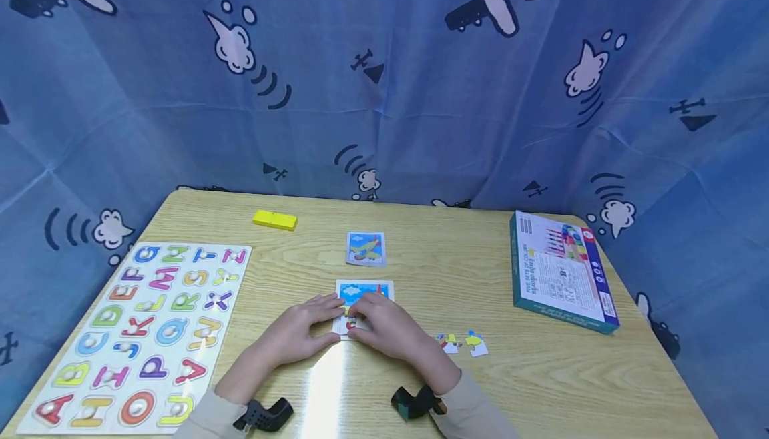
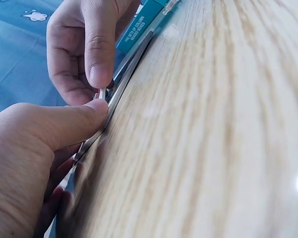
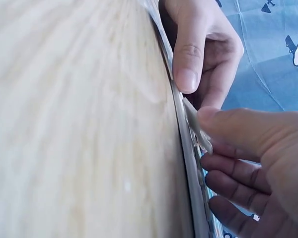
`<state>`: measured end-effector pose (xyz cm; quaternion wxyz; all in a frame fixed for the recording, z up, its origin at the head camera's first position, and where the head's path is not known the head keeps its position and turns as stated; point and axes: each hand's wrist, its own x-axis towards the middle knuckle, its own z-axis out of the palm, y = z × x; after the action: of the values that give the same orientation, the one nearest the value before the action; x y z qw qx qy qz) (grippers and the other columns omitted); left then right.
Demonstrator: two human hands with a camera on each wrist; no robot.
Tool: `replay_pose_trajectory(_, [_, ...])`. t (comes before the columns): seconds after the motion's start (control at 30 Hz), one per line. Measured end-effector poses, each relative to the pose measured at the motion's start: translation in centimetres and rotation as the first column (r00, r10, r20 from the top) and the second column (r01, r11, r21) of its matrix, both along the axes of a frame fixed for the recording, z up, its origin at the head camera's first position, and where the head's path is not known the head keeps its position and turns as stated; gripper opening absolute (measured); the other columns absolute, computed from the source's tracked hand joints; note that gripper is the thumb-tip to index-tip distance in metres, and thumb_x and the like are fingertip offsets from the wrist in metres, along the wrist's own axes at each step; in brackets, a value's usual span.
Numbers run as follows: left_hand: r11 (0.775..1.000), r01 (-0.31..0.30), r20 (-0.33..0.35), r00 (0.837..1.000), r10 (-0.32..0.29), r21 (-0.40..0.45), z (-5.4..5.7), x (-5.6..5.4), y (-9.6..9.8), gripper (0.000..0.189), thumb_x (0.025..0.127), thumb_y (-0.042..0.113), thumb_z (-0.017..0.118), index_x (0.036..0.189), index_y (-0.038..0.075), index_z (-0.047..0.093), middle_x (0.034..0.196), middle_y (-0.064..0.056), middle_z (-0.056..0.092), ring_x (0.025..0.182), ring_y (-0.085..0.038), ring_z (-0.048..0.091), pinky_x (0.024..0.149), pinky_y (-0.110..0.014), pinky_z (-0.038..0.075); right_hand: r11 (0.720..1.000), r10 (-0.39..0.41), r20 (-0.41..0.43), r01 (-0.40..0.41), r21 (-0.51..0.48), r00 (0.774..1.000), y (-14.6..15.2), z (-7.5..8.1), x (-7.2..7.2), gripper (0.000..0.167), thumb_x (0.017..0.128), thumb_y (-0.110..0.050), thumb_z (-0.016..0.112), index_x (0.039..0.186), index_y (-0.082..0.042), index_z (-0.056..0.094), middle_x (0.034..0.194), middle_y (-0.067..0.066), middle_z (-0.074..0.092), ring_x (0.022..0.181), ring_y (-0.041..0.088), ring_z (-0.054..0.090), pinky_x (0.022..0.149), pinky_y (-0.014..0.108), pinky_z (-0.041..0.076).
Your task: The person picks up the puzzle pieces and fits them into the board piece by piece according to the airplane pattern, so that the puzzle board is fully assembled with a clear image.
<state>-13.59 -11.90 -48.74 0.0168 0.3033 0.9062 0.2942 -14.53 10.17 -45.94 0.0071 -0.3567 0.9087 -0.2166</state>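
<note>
A small jigsaw puzzle board (image 1: 363, 288) with a blue sky picture lies flat on the table between the hands. My right hand (image 1: 387, 325) is over its right part. Seen from the right wrist, that hand's thumb (image 3: 228, 121) and fingers pinch a thin puzzle piece (image 3: 197, 124), tilted at the board's edge. My left hand (image 1: 297, 329) rests at the board's left side, fingers extended onto it and thumb at the near edge. Both hands hide much of the board. Two loose puzzle pieces (image 1: 476, 343) lie right of the right forearm.
A picture card of a yellow plane (image 1: 366, 249) lies behind the board. The alphabet board (image 1: 144, 315) covers the table's left side. A yellow block (image 1: 275, 219) is at the back left, and a flat box (image 1: 561, 272) at the right. Behind the table hangs a blue curtain (image 1: 324, 132).
</note>
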Motion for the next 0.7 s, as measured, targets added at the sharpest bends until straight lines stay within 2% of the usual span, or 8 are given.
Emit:
replay_pose_trajectory(0.23, [1.0,0.003,-0.008,1.0,-0.003,0.004,-0.06,0.01,-0.03,0.053,0.088,0.041,0.064,0.132,0.012,0.057,0.141,0.0,0.051,0.133,-0.024,0.045,0.108,-0.044,0.04,1.0,-0.005,-0.052,0.004,-0.013,0.999,-0.25,-0.34,0.07,0.02,0.087,-0.028,0.068,0.098,-0.012,0.069,0.096,-0.002,0.063,0.091,0.01,0.058,0.097,0.036,0.048])
replay_pose_trajectory(0.4, [1.0,-0.001,-0.009,1.0,0.001,0.004,-0.12,0.01,-0.09,0.053,0.088,0.042,0.064,0.132,0.013,0.057,0.141,0.0,0.051,0.133,-0.024,0.045,0.108,-0.044,0.04,1.0,-0.014,-0.065,0.013,-0.014,0.998,-0.37,-0.41,0.22,0.02,0.087,-0.028,0.069,0.098,-0.011,0.069,0.096,-0.002,0.063,0.092,0.01,0.058,0.092,0.032,0.05])
replay_pose_trajectory(0.6, [1.0,0.0,0.005,1.0,0.0,0.005,-0.14,0.05,-0.07,0.054,0.088,0.043,0.064,0.133,0.014,0.057,0.141,0.0,0.05,0.134,-0.024,0.044,0.108,-0.045,0.04,1.0,-0.019,-0.076,0.019,0.0,0.997,-0.39,-0.41,0.33,0.019,0.087,-0.027,0.069,0.097,-0.011,0.069,0.095,-0.002,0.062,0.091,0.01,0.057,0.093,0.032,0.049])
replay_pose_trajectory(0.7, [1.0,-0.002,0.006,1.0,0.002,0.005,-0.13,0.07,-0.05,0.053,0.088,0.043,0.064,0.133,0.014,0.057,0.141,0.0,0.05,0.134,-0.024,0.044,0.108,-0.044,0.04,1.0,-0.018,-0.083,0.019,0.005,0.996,-0.38,-0.44,0.38,0.019,0.087,-0.027,0.069,0.096,-0.011,0.07,0.095,-0.002,0.061,0.09,0.01,0.057,0.088,0.029,0.051])
